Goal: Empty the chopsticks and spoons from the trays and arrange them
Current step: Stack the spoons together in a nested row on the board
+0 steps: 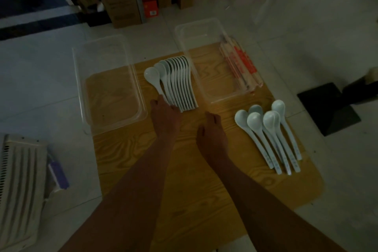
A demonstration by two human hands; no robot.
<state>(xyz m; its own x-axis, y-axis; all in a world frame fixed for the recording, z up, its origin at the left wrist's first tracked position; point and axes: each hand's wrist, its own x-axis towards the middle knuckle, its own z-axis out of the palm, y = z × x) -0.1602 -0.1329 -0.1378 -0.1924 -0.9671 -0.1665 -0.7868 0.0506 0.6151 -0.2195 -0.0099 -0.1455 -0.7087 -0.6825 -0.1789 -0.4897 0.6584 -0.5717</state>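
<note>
The person's left hand is reaching forward over the wood-grain tabletop, its fingers stretched out and touching the near handle ends of a row of white ceramic soup spoons. It is not closing round any of them. These spoons are lying nested on their sides, bowls pointing away, in the gap between the two clear plastic trays.

The right hand is resting knuckles-up on the tabletop just right of the row, fingers loosely curled and holding nothing.

The left tray is sitting with only bare wood grain showing through its base. The right tray is standing farther back. A bundle of paper-wrapped chopsticks with red printing is lying along its right side. In this dim light they seem to be partly inside and partly over its rim.

Five more white spoons are lying bowl-up in a loose fan near the tabletop's right edge, well apart from both hands.

A white ridged appliance is sitting on the tiled floor at lower left, and cardboard boxes are standing along the far wall.
</note>
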